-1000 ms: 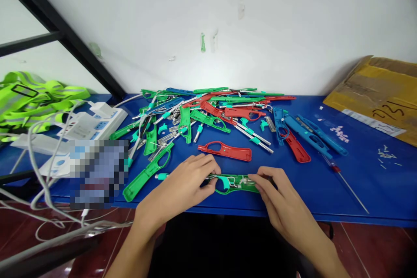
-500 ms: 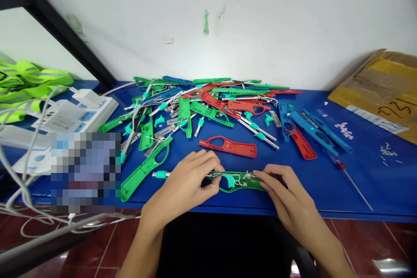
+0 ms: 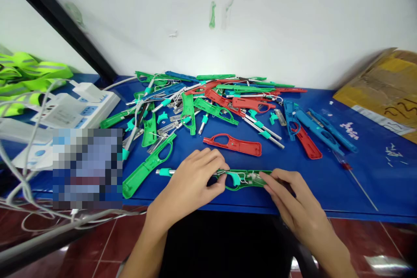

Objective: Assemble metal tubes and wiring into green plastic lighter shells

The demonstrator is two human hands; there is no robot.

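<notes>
A green plastic lighter shell with a teal trigger, white wires and a metal tube lies near the front edge of the blue table. My left hand pinches its left part, fingers curled over the tube end. My right hand presses its fingertips on the shell's right end. Just behind lies an empty red shell half. A long green shell half rests to the left of my left hand.
A heap of green, red and blue shells and metal tubes covers the table's middle back. A red-handled screwdriver lies at the right, a cardboard box beyond it. White power strips, cables and neon vests crowd the left.
Both hands stay on the green shell with small finger shifts. The camera view has drifted, so the whole table appears slightly shifted right and up.
</notes>
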